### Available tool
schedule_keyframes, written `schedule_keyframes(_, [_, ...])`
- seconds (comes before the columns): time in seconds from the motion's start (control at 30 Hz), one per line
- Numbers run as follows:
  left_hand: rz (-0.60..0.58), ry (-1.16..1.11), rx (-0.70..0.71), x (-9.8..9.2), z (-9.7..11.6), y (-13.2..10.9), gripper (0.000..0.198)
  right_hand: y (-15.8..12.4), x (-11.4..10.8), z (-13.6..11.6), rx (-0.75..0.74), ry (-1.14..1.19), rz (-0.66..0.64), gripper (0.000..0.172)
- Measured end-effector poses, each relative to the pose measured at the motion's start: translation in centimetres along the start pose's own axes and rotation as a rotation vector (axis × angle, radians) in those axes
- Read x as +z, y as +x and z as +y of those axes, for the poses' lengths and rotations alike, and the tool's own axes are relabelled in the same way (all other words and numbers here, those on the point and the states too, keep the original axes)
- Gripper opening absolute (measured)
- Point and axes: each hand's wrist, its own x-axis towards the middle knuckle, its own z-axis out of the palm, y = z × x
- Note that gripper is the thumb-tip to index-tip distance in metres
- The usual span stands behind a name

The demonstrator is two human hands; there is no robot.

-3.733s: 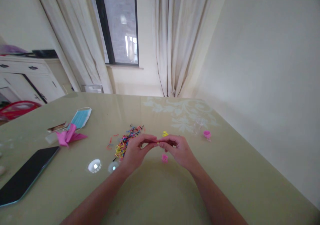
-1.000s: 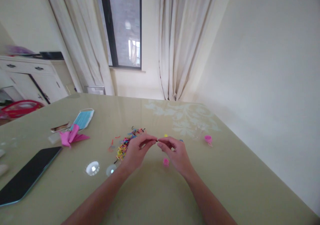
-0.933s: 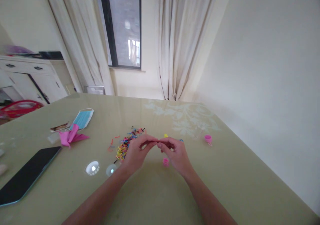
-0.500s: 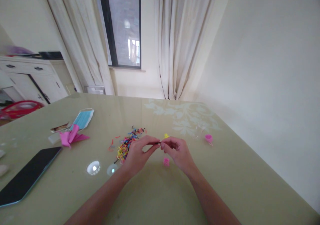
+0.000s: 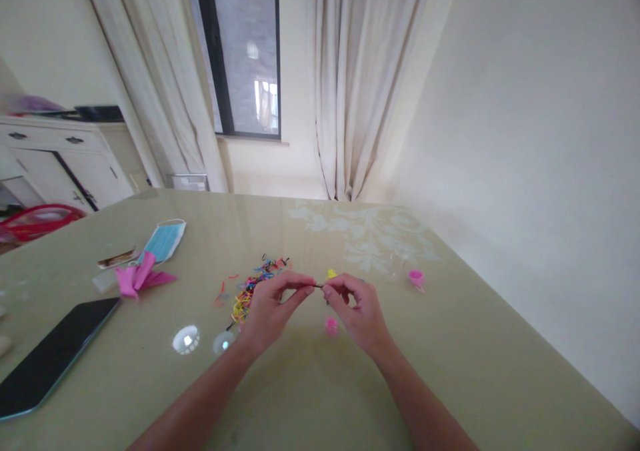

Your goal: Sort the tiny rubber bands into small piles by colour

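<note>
Dark strip (image 5: 319, 285), short and thin, held in the air above a pale green table (image 5: 450, 351), in front of me and near the middle of the view. My left hand (image 5: 270, 307) has its thumb and forefinger pinched together on one end; my right hand (image 5: 360, 311) has its thumb and forefinger pinched on the other. A little of the strip shows between the two pinches, lying roughly level. Whether it is a closed loop or a single strand is too small to tell.

Beyond my left hand, and partly hidden by it, lies a loose pile of small bands (image 5: 244, 300) in yellow, red, blue, black and other colours, with a few strays to its left. On the table just nearer to me than my right hand sits a small pink cluster (image 5: 331, 325); a yellow piece (image 5: 331, 273) shows just past my fingertips. Farther right stands a small pink cup (image 5: 416, 277).

As far as I can judge, one strip is picked out and gripped at both ends, so the taking-up is done, while its handling between my fingers looks unfinished. Many bands lie loose, untouched by my fingertips. The pink cluster and yellow piece sit apart from the pile; whether they are finished pieces, I cannot tell.
</note>
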Motion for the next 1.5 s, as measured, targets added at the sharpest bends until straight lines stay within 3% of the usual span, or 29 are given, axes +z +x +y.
schedule_keyframes(0.27, [-0.023,0.077,-0.022,-0.5,-0.8,0.3,0.015,0.1,-0.2,-0.5,0.063,0.013,-0.005,0.023])
schedule_keyframes(0.37, [-0.059,0.384,-0.032,-1.2,-1.6,0.5,0.014,0.1,-0.3,-0.5,0.123,0.075,-0.01,0.028])
schedule_keyframes(0.5, [-0.203,0.918,-0.124,-2.1,-2.7,0.2,0.015,0.2,-0.5,-0.4,0.155,0.134,-0.011,0.034])
schedule_keyframes(0.63, [-0.322,1.069,-0.194,-2.3,-3.4,0.1,0.018,0.2,-0.6,-0.2,0.171,0.164,-0.003,0.036])
schedule_keyframes(0.83, [-0.335,1.076,-0.198,-2.3,-3.6,0.4,0.021,0.3,-0.7,-0.2,0.17,0.224,-0.002,0.032])
schedule_keyframes(0.97, [-0.272,1.031,-0.177,-2.5,-3.9,0.6,0.022,0.4,-0.9,-0.4,0.161,0.244,-0.001,0.031])
schedule_keyframes(1.3, [-0.03,0.643,-0.126,-2.8,-4.3,1.2,0.017,0.3,-1.3,-0.4,0.11,0.188,0.029,0.028])
schedule_keyframes(1.5, [0.037,0.425,-0.227,-2.7,-3.8,1.5,0.015,0.2,-1.3,-0.3,0.085,0.187,0.046,0.024])
